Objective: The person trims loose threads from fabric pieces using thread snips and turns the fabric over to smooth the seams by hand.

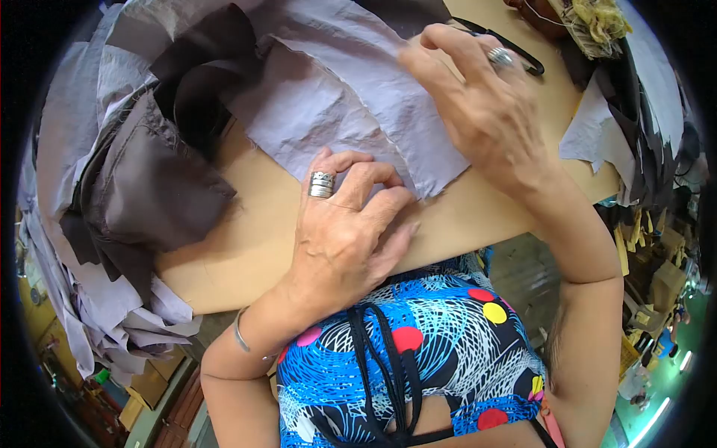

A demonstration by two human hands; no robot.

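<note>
My left hand (343, 216), with rings on one finger, rests on the lower edge of a pale lilac fabric piece (321, 97). Its bent fingers are apart and their tips press the cloth. A seam or overlapping edge runs lengthwise down this fabric. Above the fabric's right side is my right hand (485, 104), fingers bent and the tips slightly blurred, so any small thing in them does not show. Just behind it lies a black, handle-like object (529, 60), partly covered by the hand.
Dark brown fabric (157, 179) is heaped on the left of the tan tabletop (224, 254), with lilac pieces (142, 313) hanging over the edge. More cut cloth (601, 127) lies at the right. A yellowish tangle of fibres (597, 22) sits at the far right corner.
</note>
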